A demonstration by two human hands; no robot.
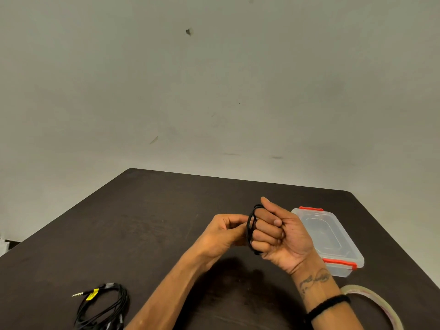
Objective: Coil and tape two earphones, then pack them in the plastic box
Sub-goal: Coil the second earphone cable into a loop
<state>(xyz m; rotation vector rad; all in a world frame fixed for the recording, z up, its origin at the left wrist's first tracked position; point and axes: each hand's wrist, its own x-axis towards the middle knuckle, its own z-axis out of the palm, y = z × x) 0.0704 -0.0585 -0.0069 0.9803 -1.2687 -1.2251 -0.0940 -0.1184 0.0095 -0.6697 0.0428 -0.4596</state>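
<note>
I am holding my right hand (279,236) up over the dark desk (166,222), palm turned toward me, with its fingers (266,231) curled into a loose fist. A black earphone cable (250,228) is sitting in several loops around those curled fingers, wrapped across the knuckles from the forefinger down to the little finger, so the fingers are clamped on the coil from inside. My thumb is standing up above the coil.

My left hand (223,232) is reaching in from the left, just beside the coil, and its fingertips (241,222) are pinching together at the near edge of the loops; I cannot tell exactly which strand they are gripping.

The second earphone (104,306) is lying on the desk at the lower left, well apart from my hands, as a loose black bundle with its plug and a small yellow tag pointing left.

The plastic box (333,236) is resting on the desk behind my right hand, clear, with red-orange clips and its lid on. A roll of clear tape (378,303) is lying near the desk's right edge, beside my right forearm, which is wearing a black wristband (329,306)
</note>
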